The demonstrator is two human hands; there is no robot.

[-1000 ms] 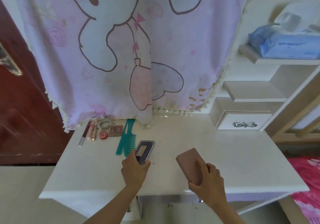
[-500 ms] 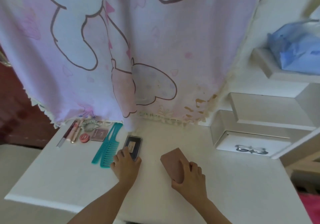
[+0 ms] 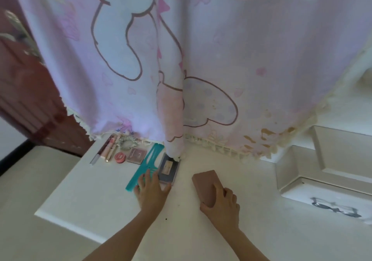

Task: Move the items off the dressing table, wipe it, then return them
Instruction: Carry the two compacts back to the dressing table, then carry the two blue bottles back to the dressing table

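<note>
The dark case [image 3: 168, 169] is held flat under the open left hand [image 3: 152, 190] beside the teal comb [image 3: 145, 166], seemingly to line it up with the cosmetics [image 3: 136, 155] at the far left of the tabletop [image 3: 90, 200], while the pink box [image 3: 205, 184], gripped by the right hand [image 3: 221, 204], is held nearby, likely for placing next.

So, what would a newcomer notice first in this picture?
The big lilac cloth printed with cartoon rabbits hangs over the back of the white dressing table. At mid-table the right hand grips a pinkish-brown rectangular box; the left hand touches a dark flat case and a teal comb.
</note>
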